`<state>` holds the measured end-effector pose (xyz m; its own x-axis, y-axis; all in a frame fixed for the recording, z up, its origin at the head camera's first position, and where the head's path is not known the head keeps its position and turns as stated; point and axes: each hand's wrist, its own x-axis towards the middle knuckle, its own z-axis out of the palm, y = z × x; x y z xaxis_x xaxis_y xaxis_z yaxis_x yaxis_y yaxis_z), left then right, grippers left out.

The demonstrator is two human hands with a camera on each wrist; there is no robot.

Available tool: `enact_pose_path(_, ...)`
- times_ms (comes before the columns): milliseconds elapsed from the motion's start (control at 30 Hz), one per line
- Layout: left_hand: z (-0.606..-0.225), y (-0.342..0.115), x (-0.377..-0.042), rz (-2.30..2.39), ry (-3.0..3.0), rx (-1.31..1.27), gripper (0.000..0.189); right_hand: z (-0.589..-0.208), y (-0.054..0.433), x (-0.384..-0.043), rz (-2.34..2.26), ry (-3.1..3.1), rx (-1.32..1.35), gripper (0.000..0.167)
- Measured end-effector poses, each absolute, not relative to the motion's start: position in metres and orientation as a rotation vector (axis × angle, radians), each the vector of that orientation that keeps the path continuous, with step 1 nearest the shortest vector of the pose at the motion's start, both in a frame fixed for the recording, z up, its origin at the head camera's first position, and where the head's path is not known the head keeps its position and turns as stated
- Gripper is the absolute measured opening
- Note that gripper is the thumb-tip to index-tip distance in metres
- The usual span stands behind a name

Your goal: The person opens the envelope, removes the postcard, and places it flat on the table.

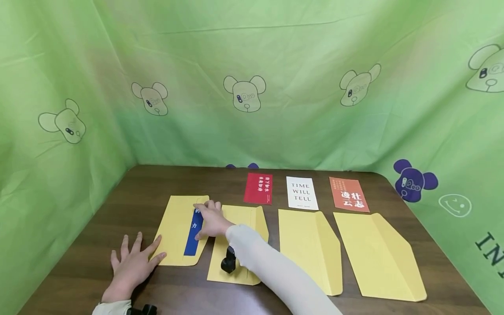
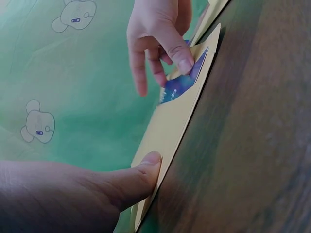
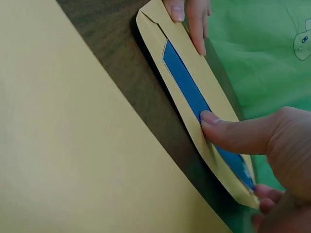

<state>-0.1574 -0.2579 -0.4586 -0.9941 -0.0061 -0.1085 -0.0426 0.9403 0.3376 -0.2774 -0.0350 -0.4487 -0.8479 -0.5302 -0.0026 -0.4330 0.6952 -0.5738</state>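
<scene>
A blue card (image 1: 190, 239) with white characters lies mostly inside the leftmost yellow envelope (image 1: 169, 232), a strip of it showing at the flap side. My right hand (image 1: 212, 221) reaches over that opening. Its thumb touches the exposed blue card (image 3: 187, 90) near the middle, while the other fingers extend toward the far end. With fingers spread, my left hand (image 1: 134, 264) rests at the envelope's near left side. In the left wrist view, the left thumb lies flat on the envelope (image 2: 167, 121), and the right hand (image 2: 160, 29) is above the card.
Three more yellow envelopes (image 1: 307, 249) lie in a row to the right, the nearest partly under my right forearm. Behind them are a red card (image 1: 258, 189), a white card (image 1: 301, 192) and an orange card (image 1: 348, 194). A green printed cloth (image 1: 189, 140) surrounds the brown table (image 1: 130, 197).
</scene>
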Motion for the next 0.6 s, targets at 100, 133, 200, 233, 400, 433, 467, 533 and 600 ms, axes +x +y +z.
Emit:
enact_pose_path(100,-0.459,-0.2581,-0.1564,0.532,2.988,-0.042,0.067,-0.4486,-0.0371,-0.2757,-0.936,2.743,-0.781,0.1)
enact_pose_path(133,-0.459,-0.2582,-0.1564,0.535,2.986,-0.042,0.067,-0.4487,-0.0378,-0.2756,-0.966,2.735,-0.77,0.102)
enact_pose_path(200,-0.4589,-0.2583,-0.1563,0.541,2.981,-0.043,0.068,-0.4491,-0.0389,-0.2759,-1.015,2.714,-0.731,0.104)
enact_pose_path(233,-0.4588,-0.258,-0.1567,0.542,2.979,-0.042,0.068,-0.4496,-0.0388,-0.2762,-1.023,2.707,-0.706,0.106)
enact_pose_path(400,-0.4575,-0.2576,-0.1567,0.536,2.97,-0.046,0.068,-0.4545,-0.038,-0.2774,-1.139,2.619,-0.622,0.11)
enact_pose_path(433,-0.4573,-0.2576,-0.1566,0.536,2.969,-0.047,0.068,-0.4552,-0.0378,-0.2772,-1.171,2.603,-0.617,0.111)
enact_pose_path(467,-0.457,-0.2575,-0.1564,0.537,2.968,-0.046,0.068,-0.4558,-0.0376,-0.2771,-1.211,2.584,-0.612,0.113)
enact_pose_path(533,-0.4566,-0.2574,-0.1563,0.542,2.968,-0.045,0.068,-0.4564,-0.0372,-0.2767,-1.276,2.56,-0.594,0.118)
enact_pose_path(600,-0.4564,-0.2574,-0.1565,0.547,2.967,-0.044,0.068,-0.4564,-0.037,-0.2763,-1.313,2.557,-0.57,0.125)
